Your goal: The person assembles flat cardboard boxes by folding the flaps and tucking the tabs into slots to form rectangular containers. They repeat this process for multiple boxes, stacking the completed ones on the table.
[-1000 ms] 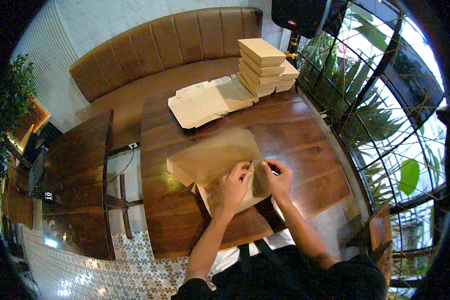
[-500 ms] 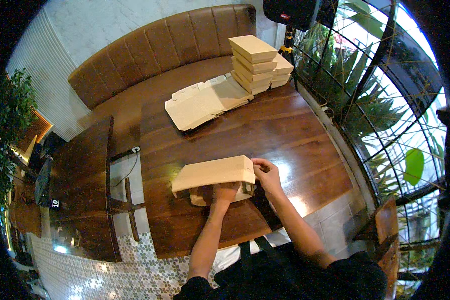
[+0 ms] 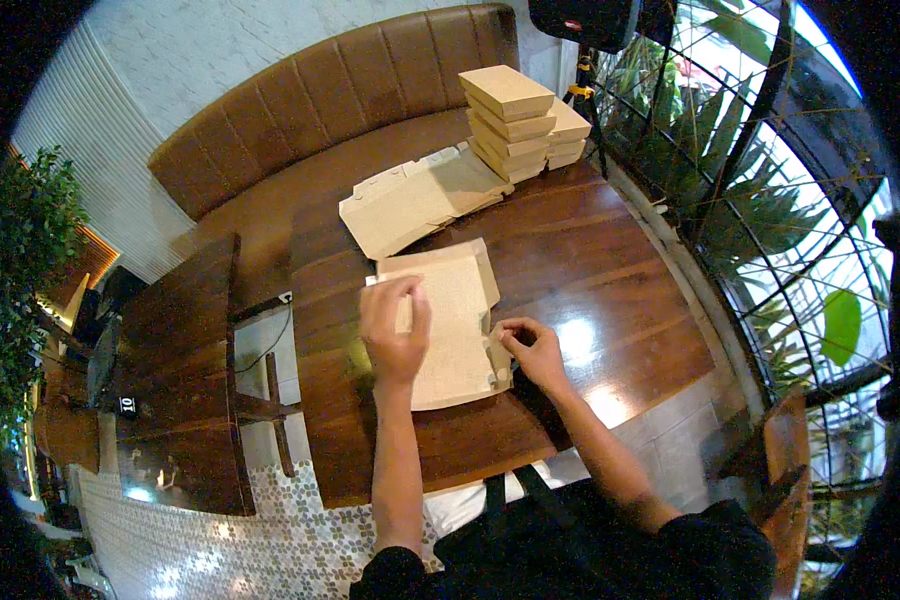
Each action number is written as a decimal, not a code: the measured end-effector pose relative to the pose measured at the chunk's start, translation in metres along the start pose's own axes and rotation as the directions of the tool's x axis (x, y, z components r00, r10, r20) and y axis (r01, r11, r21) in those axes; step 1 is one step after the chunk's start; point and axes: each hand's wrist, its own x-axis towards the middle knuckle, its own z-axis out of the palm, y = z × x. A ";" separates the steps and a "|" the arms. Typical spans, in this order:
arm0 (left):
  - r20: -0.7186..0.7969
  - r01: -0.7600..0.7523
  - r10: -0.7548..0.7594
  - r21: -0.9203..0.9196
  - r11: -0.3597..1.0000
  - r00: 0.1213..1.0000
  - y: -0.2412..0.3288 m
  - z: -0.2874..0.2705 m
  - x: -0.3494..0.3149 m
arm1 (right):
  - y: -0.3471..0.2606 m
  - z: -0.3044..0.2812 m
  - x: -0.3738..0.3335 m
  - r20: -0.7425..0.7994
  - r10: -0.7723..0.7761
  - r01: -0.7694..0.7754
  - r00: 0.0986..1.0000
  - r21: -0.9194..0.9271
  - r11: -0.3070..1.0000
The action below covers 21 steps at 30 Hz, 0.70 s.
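Observation:
A tan cardboard box blank (image 3: pixel 450 325) lies opened out in front of me, with a raised flap along its right side. My right hand (image 3: pixel 535 352) pinches that right flap near the front corner, thumb and forefinger together. Over the blank's left edge is my left hand (image 3: pixel 395 325), slightly blurred, its fingers curved and the thumb apart from them. Nothing shows in its grasp. The hand hides part of the blank's left side.
Flat cardboard blanks (image 3: pixel 420 200) lie farther back on the wooden table (image 3: pixel 610 260). Beside them stands a stack of folded boxes (image 3: pixel 510 125). A brown padded bench (image 3: pixel 340 95) runs behind, and a second table (image 3: pixel 180 380) is at the left.
The box's lid part has swung away from me and the cardboard now lies opened out. My left hand has come out from under it, up and left. The right hand stays at the right side.

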 end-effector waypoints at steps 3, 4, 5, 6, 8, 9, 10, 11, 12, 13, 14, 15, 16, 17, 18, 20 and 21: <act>-0.126 0.382 -0.386 -0.052 0.923 0.914 -0.051 -0.010 -0.010 | 0.003 -0.003 0.014 -0.040 -0.015 0.015 0.999 0.006 1.000; -0.143 0.537 -0.546 -0.096 0.838 0.826 -0.070 -0.016 -0.016 | 0.003 -0.004 0.023 -0.088 -0.012 0.013 0.996 0.015 1.000; -0.044 0.677 -0.676 0.074 0.732 0.736 -0.088 -0.028 -0.023 | 0.003 -0.004 0.031 -0.126 0.077 -0.075 0.989 0.022 0.997; 0.033 0.744 -0.746 0.052 0.666 0.665 -0.105 -0.033 -0.028 | 0.003 -0.009 0.044 -0.107 0.052 -0.053 0.993 -0.006 0.999; 0.207 0.893 -0.873 -0.011 0.449 0.442 -0.123 -0.038 -0.047 | 0.001 -0.010 0.068 -0.049 -0.013 0.006 0.999 -0.130 0.991; 0.297 0.946 -0.900 -0.050 0.319 0.320 -0.128 -0.036 -0.055 | -0.001 -0.010 0.079 -0.005 -0.013 0.012 1.000 -0.235 0.972; 0.360 0.917 -0.862 0.043 0.397 0.357 -0.129 -0.036 -0.062 | -0.003 -0.007 0.088 0.022 0.020 -0.013 1.000 -0.283 0.959; 0.343 0.911 -0.858 0.017 0.412 0.382 -0.130 -0.028 -0.065 | -0.005 -0.004 0.096 0.047 0.022 -0.007 0.999 -0.308 0.951; 0.382 0.916 -0.847 0.000 0.400 0.370 -0.129 -0.028 -0.066 | -0.007 -0.001 0.101 0.083 0.035 -0.006 0.996 -0.325 0.946; 0.428 0.925 -0.832 -0.027 0.380 0.354 -0.128 -0.025 -0.065 | -0.009 0.002 0.105 0.093 -0.002 0.031 0.996 -0.308 0.951; 0.412 0.924 -0.840 -0.013 0.381 0.352 -0.125 -0.023 -0.064 | -0.011 0.003 0.106 0.113 -0.029 0.060 0.993 -0.283 0.957; 0.394 0.918 -0.842 -0.015 0.396 0.369 -0.122 -0.021 -0.061 | -0.015 0.005 0.107 0.113 -0.006 0.038 0.994 -0.283 0.958; 0.372 0.917 -0.851 -0.004 0.399 0.372 -0.119 -0.020 -0.059 | -0.018 0.004 0.103 0.081 -0.087 0.096 0.993 -0.120 0.988; 0.375 0.893 -0.816 -0.081 0.443 0.439 -0.115 -0.020 -0.059 | -0.021 0.002 0.099 0.087 -0.145 0.148 0.986 -0.028 0.989; 0.374 0.870 -0.788 -0.143 0.471 0.488 -0.110 -0.020 -0.059 | -0.026 -0.001 0.095 0.086 -0.176 0.171 0.981 0.054 0.984; 0.281 0.788 -0.738 -0.288 0.545 0.613 -0.101 -0.014 -0.062 | -0.034 -0.008 0.084 0.083 -0.280 0.263 0.957 0.172 0.949; 0.242 0.775 -0.745 -0.328 0.541 0.622 -0.095 -0.012 -0.066 | -0.038 -0.013 0.078 0.110 -0.263 0.240 0.959 0.181 0.954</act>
